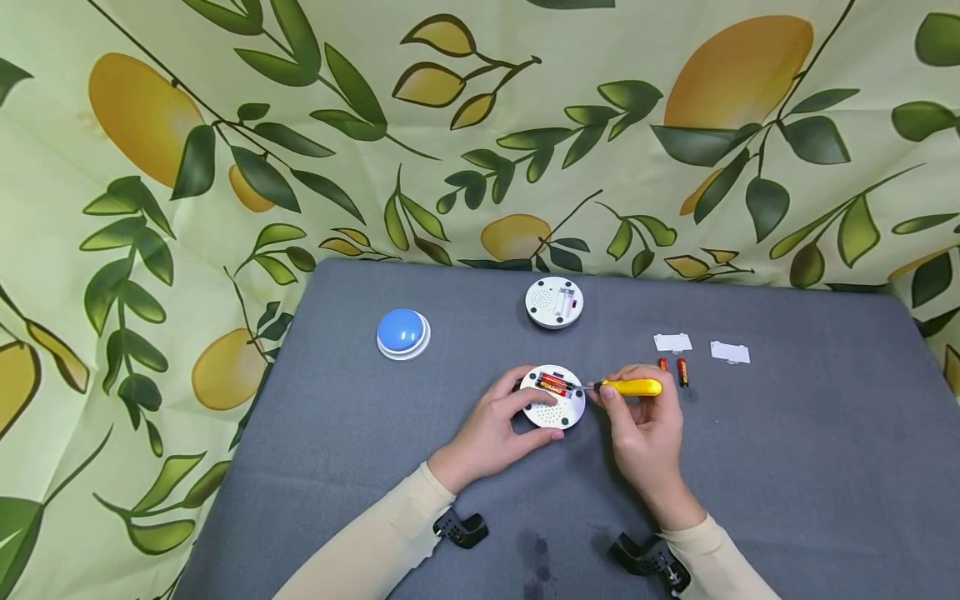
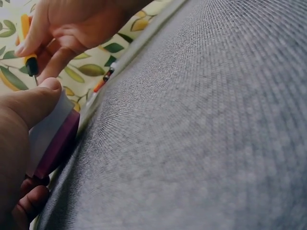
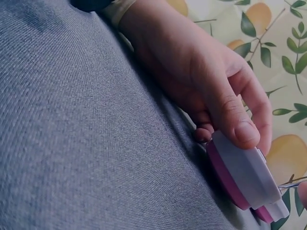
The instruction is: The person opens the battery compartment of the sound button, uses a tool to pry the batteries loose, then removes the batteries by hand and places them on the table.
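My left hand (image 1: 491, 425) grips a round white push-button light or buzzer (image 1: 573, 414), turned underside up, with thumb and fingers around its rim. Its pink lower side (image 3: 225, 175) shows in the right wrist view. Red-and-black batteries (image 1: 553, 384) lie in its battery compartment, and a left fingertip rests on the underside just below them. In my right hand (image 1: 648, 437) is a screwdriver with a yellow handle (image 1: 637, 387), pinched between thumb and fingers. The metal shaft points left, its tip right at the end of the batteries.
A white-based button with a blue dome (image 1: 401, 329) stands at the back left. Behind my hands lies another upturned white unit (image 1: 543, 302), its battery slots exposed. To the right are two white covers (image 1: 672, 342) and two loose batteries (image 1: 682, 372). Patterned cloth (image 1: 450, 192) borders the grey table.
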### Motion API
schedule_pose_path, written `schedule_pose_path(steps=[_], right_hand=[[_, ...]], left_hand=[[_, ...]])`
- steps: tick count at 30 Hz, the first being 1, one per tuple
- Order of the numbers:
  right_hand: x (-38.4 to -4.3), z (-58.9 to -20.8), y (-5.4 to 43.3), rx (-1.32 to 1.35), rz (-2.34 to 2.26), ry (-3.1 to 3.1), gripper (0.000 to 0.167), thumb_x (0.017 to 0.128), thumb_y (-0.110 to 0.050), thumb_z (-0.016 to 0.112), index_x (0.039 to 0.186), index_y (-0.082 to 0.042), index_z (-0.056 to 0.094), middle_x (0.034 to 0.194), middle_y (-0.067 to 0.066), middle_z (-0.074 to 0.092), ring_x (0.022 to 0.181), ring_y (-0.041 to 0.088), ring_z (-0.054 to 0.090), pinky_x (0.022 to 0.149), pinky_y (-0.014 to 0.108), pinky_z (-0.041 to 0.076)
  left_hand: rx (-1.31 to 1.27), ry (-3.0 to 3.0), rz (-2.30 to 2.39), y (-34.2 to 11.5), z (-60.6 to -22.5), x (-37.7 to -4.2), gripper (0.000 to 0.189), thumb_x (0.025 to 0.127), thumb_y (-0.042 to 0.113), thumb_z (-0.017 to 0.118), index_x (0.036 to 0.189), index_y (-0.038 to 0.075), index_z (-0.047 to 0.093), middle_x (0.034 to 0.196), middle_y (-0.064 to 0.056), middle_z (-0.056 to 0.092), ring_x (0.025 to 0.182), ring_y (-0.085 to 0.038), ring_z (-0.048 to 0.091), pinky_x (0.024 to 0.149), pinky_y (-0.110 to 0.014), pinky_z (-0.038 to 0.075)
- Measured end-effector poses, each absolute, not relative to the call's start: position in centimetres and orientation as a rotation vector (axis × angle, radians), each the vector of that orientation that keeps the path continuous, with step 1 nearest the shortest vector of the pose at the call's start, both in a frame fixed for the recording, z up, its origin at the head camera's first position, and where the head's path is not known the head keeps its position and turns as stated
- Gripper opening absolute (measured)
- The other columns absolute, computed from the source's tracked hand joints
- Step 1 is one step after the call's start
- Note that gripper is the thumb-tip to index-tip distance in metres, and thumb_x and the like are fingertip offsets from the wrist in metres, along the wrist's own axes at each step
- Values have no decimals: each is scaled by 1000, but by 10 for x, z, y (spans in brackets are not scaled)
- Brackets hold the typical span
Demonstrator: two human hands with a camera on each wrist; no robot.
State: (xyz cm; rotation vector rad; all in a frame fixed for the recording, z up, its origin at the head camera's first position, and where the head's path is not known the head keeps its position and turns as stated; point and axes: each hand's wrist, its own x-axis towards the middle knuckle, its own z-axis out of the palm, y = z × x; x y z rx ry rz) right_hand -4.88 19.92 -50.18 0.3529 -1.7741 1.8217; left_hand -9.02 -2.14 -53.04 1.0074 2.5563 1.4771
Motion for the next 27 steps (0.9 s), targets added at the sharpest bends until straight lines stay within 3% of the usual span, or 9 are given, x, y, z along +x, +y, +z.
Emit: schedule_pose_path(steps=[7,13,27], right_hand=[[-50,-504,202,294,2090,-1564,28,95,32,53,116,27,35,110,23,53,99,31,72,86,40,62],[-51,-505,206,189,2105,-1592,27,100,25,56,120,16,40,112,26,50,100,33,68,85,43,62],[-51,-502,204,263,2087,-1519,28,99,26,55,118,17,39,110,23,51,97,30,66,85,43,62]], left_hand=[[1015,2563,1476,-22,-532,-90,45,87,28,97,126,16,80,154,-11,57,139,-24,58,118,-41,46],[1009,2567,1454,-22,-531,-90,45,88,28,95,129,15,80,155,-13,56,139,-25,57,118,-41,47],[1002,2544,1447,-23,-528,-91,45,90,28,94,130,15,80,156,-12,55,140,-25,56,119,-41,45]])
